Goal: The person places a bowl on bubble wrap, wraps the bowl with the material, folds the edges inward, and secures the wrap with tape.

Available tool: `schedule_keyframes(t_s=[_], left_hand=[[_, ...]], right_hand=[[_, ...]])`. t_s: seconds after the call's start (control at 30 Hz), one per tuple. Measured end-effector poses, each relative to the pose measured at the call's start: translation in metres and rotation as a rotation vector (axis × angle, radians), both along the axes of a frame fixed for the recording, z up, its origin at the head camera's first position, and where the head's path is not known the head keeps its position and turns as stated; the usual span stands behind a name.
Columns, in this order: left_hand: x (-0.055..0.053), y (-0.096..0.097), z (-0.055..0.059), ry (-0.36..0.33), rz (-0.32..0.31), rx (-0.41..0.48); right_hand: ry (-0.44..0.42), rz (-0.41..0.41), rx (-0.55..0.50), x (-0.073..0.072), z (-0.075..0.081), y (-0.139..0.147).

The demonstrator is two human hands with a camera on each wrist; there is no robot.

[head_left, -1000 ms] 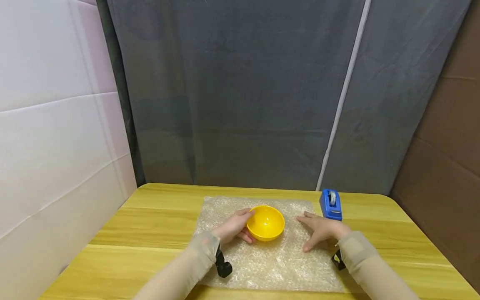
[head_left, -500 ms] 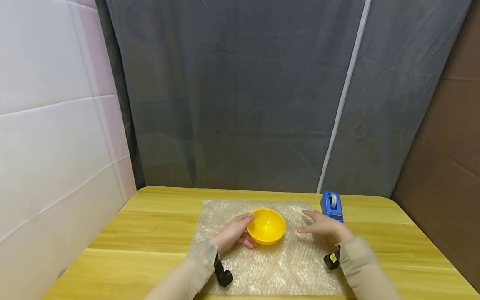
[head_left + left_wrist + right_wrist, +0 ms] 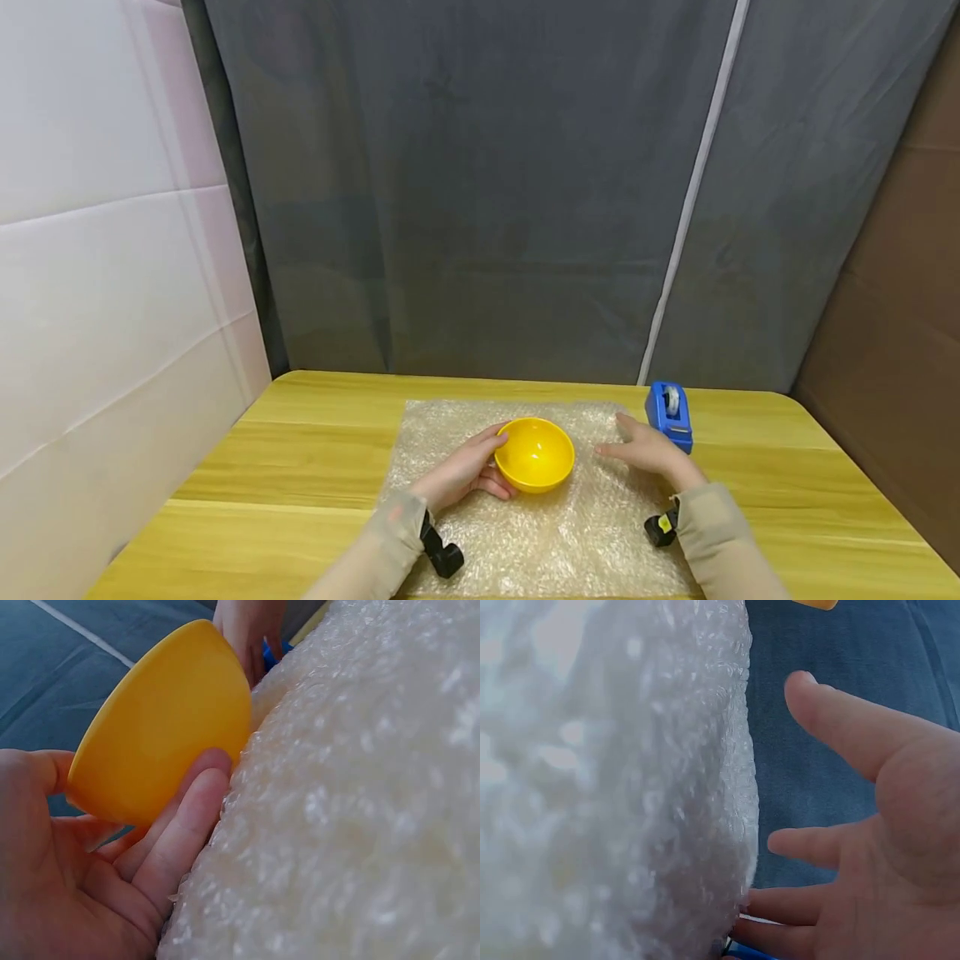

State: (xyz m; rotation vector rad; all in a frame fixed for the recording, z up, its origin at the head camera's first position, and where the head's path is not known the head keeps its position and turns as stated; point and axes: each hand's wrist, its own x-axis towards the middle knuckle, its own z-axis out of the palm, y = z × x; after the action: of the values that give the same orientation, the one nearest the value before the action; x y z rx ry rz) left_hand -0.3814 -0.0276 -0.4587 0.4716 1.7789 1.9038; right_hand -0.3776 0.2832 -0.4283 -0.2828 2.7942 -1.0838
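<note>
A yellow bowl (image 3: 535, 455) is over the middle of a sheet of bubble wrap (image 3: 555, 542), its opening facing up and toward me. My left hand (image 3: 468, 471) grips the bowl's left side, thumb at the rim and fingers beneath, as the left wrist view shows on the bowl's outer wall (image 3: 169, 720). My right hand (image 3: 648, 450) holds nothing. Its fingers are spread near the right edge of the bubble wrap (image 3: 705, 787), with the lower fingertips at that edge in the right wrist view.
A blue tape dispenser (image 3: 670, 417) with a roll of tape stands just beyond my right hand. The wooden table (image 3: 315, 467) reaches back to a dark grey curtain (image 3: 480, 208). A white panel (image 3: 112, 250) is on the left, a brown one (image 3: 892, 275) on the right.
My right hand has shifted a little toward the far right part of the bubble wrap, its fingers turning. The left hand still holds the bowl in nearly the same place.
</note>
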Motion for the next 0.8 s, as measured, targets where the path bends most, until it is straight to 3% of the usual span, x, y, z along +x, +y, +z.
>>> schedule_keyframes(t_s=[0.23,0.43,0.53,0.7,0.8], left_hand=[[0.0024,-0.0038,0.003,0.006,-0.036,0.026],[0.0035,-0.0046,0.0035,0.014,-0.044,0.043],[0.0033,-0.005,0.0015,0.011,-0.055,0.053],[0.0007,-0.005,-0.0018,0.004,-0.069,0.073],[-0.0011,-0.0052,-0.0031,-0.001,-0.068,0.075]], right_hand=[[0.041,-0.057,-0.034,-0.0015,0.0018,0.0041],[0.06,-0.159,-0.096,-0.0056,0.0051,0.0045],[0.054,-0.212,-0.187,-0.0076,0.0047,0.0039],[0.035,-0.252,-0.429,-0.0072,0.0056,0.0007],[0.025,-0.257,-0.472,-0.0072,0.0053,-0.0026]])
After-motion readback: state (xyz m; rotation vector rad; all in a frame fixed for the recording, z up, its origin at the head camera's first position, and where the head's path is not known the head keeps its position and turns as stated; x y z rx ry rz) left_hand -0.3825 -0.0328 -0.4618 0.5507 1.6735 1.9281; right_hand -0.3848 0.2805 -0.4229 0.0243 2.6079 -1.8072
